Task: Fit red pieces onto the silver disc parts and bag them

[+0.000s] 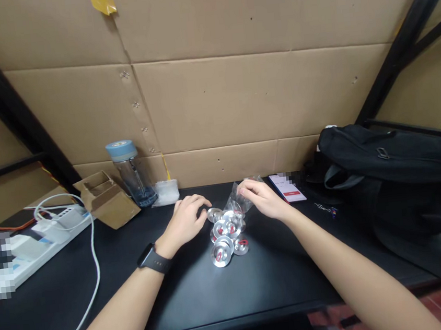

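Several shiny silver metal discs with raised centres (221, 253) lie in an overlapping heap on the black desk, some with small red loops on them. At the far end of the heap is a crinkled clear plastic bag (235, 197), and my right hand (262, 198) grips it with curled fingers. To the left of the heap, my left hand (187, 220) rests low over the desk, thumb and fingers apart, its fingertips close to the nearest disc and nothing held in it. A dark watch (153, 258) is around my left wrist.
On the left stand a white power strip (51, 243) with a cable, an opened cardboard box (108, 200) and a blue-lidded bottle (128, 169). A white packet (166, 191) lies beside the bottle. A phone (287, 187), a keychain (327, 209) and a black bag (398, 167) are on the right.
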Tool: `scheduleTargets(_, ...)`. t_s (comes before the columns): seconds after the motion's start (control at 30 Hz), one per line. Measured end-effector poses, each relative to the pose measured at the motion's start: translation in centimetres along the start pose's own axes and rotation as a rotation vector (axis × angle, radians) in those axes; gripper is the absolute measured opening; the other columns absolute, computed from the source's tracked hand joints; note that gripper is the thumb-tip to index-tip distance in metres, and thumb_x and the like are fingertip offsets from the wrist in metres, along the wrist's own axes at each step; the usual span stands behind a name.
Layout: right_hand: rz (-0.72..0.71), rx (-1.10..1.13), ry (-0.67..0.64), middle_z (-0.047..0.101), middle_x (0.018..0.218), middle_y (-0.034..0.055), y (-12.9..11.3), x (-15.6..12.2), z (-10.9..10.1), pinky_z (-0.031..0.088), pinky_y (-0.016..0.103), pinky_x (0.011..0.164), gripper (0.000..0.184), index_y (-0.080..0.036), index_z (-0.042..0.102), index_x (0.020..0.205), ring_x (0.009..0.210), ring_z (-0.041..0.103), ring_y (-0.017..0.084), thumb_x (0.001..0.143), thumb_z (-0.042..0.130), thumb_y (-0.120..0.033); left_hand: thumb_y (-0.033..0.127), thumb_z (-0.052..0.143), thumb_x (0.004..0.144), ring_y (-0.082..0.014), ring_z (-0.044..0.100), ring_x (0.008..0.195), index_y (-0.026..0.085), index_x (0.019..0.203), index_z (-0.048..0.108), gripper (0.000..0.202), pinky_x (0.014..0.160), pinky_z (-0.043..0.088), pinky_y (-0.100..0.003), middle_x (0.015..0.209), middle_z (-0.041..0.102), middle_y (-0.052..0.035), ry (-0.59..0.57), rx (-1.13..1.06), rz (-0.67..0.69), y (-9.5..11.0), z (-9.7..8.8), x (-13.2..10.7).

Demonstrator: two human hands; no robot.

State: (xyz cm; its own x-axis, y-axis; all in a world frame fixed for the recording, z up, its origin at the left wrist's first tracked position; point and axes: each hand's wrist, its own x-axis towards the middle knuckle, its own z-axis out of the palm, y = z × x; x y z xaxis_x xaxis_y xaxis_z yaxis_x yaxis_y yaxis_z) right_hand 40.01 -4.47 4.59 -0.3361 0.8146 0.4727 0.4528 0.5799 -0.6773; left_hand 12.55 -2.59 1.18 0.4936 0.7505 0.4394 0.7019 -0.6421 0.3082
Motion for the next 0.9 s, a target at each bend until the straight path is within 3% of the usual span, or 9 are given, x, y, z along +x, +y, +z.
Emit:
scheduleTargets(0.2, 0.019, 0.078, 0.14, 0.063, 0.085, 0.0032, 0.5, 0.0, -0.5, 0.045, 0.029, 0.077, 0.033, -0.019, 0.066, 0.089, 0.083, 0.059, 0.019, 0.103, 0.044, -0.04, 0.024, 0.047, 0.097, -0.0246, 0.061, 0.112, 0.026, 0.109, 0.068, 0.024, 0.097, 0.041, -0.043, 0.117, 0.071, -0.0033, -0.01, -0.037, 0.009, 0.0, 0.2, 0.0)
scheduleTargets(0.3, 0.031, 0.131, 0.145, 0.064, 0.085, 0.0035, 0.6, 0.0, -0.4, 0.045, 0.029, 0.075, 0.036, -0.019, 0.066, 0.089, 0.081, 0.058, 0.018, 0.103, 0.044, -0.044, 0.029, 0.045, 0.1, -0.0245, 0.061, 0.115, 0.026, 0.115, 0.066, 0.025, 0.101, 0.042, -0.043, 0.12, 0.07, -0.0047, 0.041, -0.16, 0.0, 0.3, 0.2, 0.1)
scheduleTargets(0.47, 0.08, 0.294, -0.049, 0.063, 0.084, 0.003, -0.4, -0.4, 0.1, 0.045, 0.028, 0.067, 0.04, -0.019, 0.063, 0.086, 0.073, 0.057, 0.017, 0.102, 0.046, -0.051, 0.041, 0.052, 0.101, -0.0232, 0.062, 0.118, 0.023, 0.13, 0.054, 0.035, 0.103, 0.047, -0.039, 0.132, 0.065, -0.0106, 0.142, -0.655, -0.075, 2.0, 0.2, 0.1)
scheduleTargets(0.6, 0.112, 0.307, -0.158, 0.059, 0.078, 0.0006, -1.1, -0.7, 0.8, 0.043, 0.027, 0.06, 0.043, -0.02, 0.058, 0.082, 0.065, 0.053, 0.015, 0.101, 0.046, -0.057, 0.04, 0.066, 0.093, -0.0203, 0.07, 0.095, 0.023, 0.132, 0.048, 0.046, 0.085, 0.054, -0.032, 0.109, 0.073, -0.0092, -0.022, -0.987, -0.117, 3.4, 0.7, -0.2)
scheduleTargets(0.67, 0.115, 0.268, -0.114, 0.057, 0.074, -0.0003, -0.9, -0.7, 1.3, 0.042, 0.026, 0.058, 0.043, -0.02, 0.056, 0.081, 0.064, 0.052, 0.015, 0.101, 0.046, -0.057, 0.037, 0.07, 0.09, -0.0175, 0.07, 0.083, 0.024, 0.131, 0.044, 0.05, 0.075, 0.054, -0.028, 0.1, 0.074, -0.0067, -0.058, -1.06, -0.135, 3.8, 1.0, -0.4)
scheduleTargets(0.73, 0.128, 0.257, -0.011, 0.06, 0.077, -0.0001, -0.7, -0.7, 1.7, 0.041, 0.025, 0.055, 0.038, -0.022, 0.056, 0.089, 0.064, 0.053, 0.015, 0.102, 0.046, -0.056, 0.034, 0.071, 0.089, -0.015, 0.069, 0.077, 0.025, 0.124, 0.043, 0.045, 0.072, 0.053, -0.026, 0.099, 0.074, -0.0053, -0.014, -1.094, -0.144, 3.9, 1.3, -0.5)
scheduleTargets(0.83, 0.125, 0.332, 0.108, 0.064, 0.09, 0.001, -0.4, -0.7, 2.2, 0.044, 0.026, 0.057, 0.029, -0.026, 0.047, 0.113, 0.069, 0.059, 0.016, 0.101, 0.05, -0.052, 0.031, 0.071, 0.088, -0.0152, 0.07, 0.082, 0.021, 0.105, 0.053, 0.027, 0.075, 0.055, -0.027, 0.104, 0.074, -0.0066, 0.061, -1.058, -0.146, 3.7, 1.5, -0.3)
scheduleTargets(0.9, 0.097, 0.387, 0.098, 0.065, 0.096, 0.001, -0.6, -0.8, 2.4, 0.046, 0.027, 0.059, 0.036, -0.029, 0.038, 0.121, 0.071, 0.061, 0.015, 0.097, 0.058, -0.047, 0.03, 0.07, 0.087, -0.0173, 0.071, 0.084, 0.018, 0.099, 0.062, 0.019, 0.076, 0.056, -0.028, 0.107, 0.073, -0.0081, 0.072, -1.009, -0.169, 3.7, 1.4, -0.2)
